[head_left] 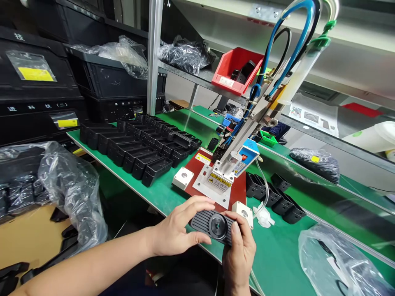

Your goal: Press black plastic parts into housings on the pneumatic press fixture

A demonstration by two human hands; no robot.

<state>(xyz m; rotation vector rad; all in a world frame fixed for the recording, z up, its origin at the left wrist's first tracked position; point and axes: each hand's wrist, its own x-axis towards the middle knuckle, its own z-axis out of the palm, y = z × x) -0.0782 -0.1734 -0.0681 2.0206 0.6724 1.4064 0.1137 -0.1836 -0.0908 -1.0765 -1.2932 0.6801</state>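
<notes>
Between my two hands, in front of the table's near edge, is a black ribbed part (212,226) with a round recessed disc towards its right end. My left hand (185,226) is curved round the part's left end, thumb below and fingers above. My right hand (239,242) grips its right end between thumb and fingers. Just beyond them stands a press machine (228,168) on a red base plate (200,187), with a white button box (183,178) at its left and another white button box (242,213) close behind my right hand.
Rows of black trays (157,168) cover the green table's (138,193) left part. More black parts (286,207) lie right of the press. A clear bag (339,263) lies front right. A red bin (234,72) sits on the shelf above. Black crates (114,78) stand at left.
</notes>
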